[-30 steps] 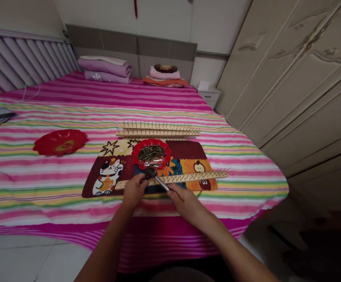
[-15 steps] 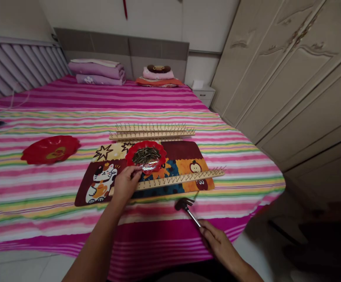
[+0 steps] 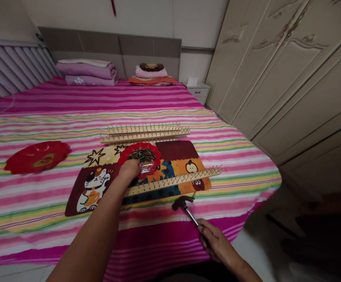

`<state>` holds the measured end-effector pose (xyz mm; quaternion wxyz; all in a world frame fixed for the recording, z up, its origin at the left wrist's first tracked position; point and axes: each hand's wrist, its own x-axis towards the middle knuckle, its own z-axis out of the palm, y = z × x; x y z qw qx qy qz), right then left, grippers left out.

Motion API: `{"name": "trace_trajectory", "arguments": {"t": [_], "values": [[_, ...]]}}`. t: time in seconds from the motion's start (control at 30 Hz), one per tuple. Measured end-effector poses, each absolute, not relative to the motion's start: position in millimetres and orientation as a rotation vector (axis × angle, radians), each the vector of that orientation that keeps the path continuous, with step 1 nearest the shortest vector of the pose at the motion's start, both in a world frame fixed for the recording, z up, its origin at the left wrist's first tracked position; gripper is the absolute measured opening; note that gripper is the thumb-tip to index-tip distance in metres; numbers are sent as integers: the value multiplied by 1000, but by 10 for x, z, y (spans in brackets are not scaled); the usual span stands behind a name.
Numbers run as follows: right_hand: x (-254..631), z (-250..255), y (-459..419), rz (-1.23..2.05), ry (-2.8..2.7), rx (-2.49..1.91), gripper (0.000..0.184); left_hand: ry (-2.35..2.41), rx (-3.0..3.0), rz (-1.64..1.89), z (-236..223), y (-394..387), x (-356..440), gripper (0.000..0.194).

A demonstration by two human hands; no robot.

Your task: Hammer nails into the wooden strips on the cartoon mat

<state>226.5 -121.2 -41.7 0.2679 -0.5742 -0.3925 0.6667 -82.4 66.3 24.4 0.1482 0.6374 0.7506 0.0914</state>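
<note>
My left hand (image 3: 130,169) reaches over the near left rim of a red scalloped bowl (image 3: 159,159), its fingertips hidden among the nails (image 3: 147,155) inside. Whether they grip any nails I cannot see. My right hand (image 3: 214,239) is closed around the handle of a claw hammer (image 3: 190,214), held over the near edge of the bed with its head pointing away from me. Between the two, a wooden strip (image 3: 173,181) with nails standing along it lies across a patterned mat (image 3: 178,150); my left forearm is close to its left end.
More nail-studded wooden strips (image 3: 143,136) lie just beyond the bowl. A red plate (image 3: 38,157) sits on the striped bedspread (image 3: 235,156) to the left. Folded purple bedding (image 3: 88,72) and a stack of pillows (image 3: 152,74) are by the headboard. A wardrobe (image 3: 276,74) stands to the right.
My left hand has moved from the strip's left end, near the bowl's rim, forward into the bowl. My right hand still holds the hammer in about the same place. The view has shifted slightly.
</note>
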Motion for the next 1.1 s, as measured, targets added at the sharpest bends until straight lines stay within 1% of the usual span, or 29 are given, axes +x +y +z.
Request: {"name": "trace_trajectory", "arguments": {"t": [0.13, 0.23, 0.3, 0.37, 0.43, 0.5, 0.57, 0.63, 0.8, 0.97, 1.1], "values": [[2261, -429, -1199, 1810, -1046, -1545, 39, 2072, 1829, 280, 272, 684, -846, 11], [2261, -434, -1201, 1805, -1037, -1551, 36, 2026, 1841, 350, 300, 610, -861, 9], [2260, -430, -1206, 1801, -1045, -1548, 36, 1984, 1793, 530, 323, 531, -891, 6], [2257, -423, -1208, 1799, -1069, -1542, 35, 1898, 1640, 840, 357, 436, -935, 8], [2250, -417, -1206, 1801, -1094, -1531, 32, 1740, 1404, 1136, 405, 329, -982, 15], [2241, -413, -1201, 1805, -1105, -1526, 31, 1588, 1175, 1266, 465, 208, -1021, 25], [2232, -409, -1198, 1805, -1105, -1531, 30, 1479, 978, 1279, 526, 77, -1045, 31], [2224, -401, -1200, 1796, -1099, -1542, 31, 1419, 841, 1250, 571, -60, -1055, 33], [2221, -379, -1214, 1774, -1117, -1563, 33, 1419, 732, 1206, 501, -369, -1051, 39], [2240, -404, -1214, 1771, -1156, -1584, 30, 1562, 862, 1219, 271, -521, -1019, 32], [2245, -432, -1215, 1762, -1164, -1578, 28, 1547, 732, 1236, 196, -517, -953, 24]]}}
